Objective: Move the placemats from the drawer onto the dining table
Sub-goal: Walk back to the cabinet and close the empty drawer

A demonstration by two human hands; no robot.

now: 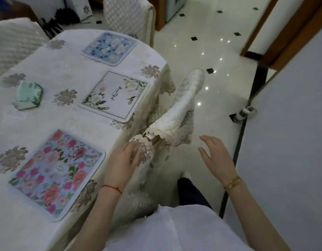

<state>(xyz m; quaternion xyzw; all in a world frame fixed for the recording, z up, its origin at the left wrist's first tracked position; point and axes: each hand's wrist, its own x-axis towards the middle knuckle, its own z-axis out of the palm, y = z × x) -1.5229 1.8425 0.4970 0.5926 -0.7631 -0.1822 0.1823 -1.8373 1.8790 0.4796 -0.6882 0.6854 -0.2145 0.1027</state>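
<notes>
Resting against the lace-edged cloth of a covered chair (156,140) beside the dining table (69,116), the left hand (123,161) has its fingers loosely bent on the fabric; whether it grasps the cloth cannot be told. The right hand (215,156) hangs free with fingers spread, holding nothing. Just left of the left hand lies the pink floral placemat (57,173). Farther along the table edge lie the white floral placemat (114,96) and the blue placemat (109,48), apart from each other.
</notes>
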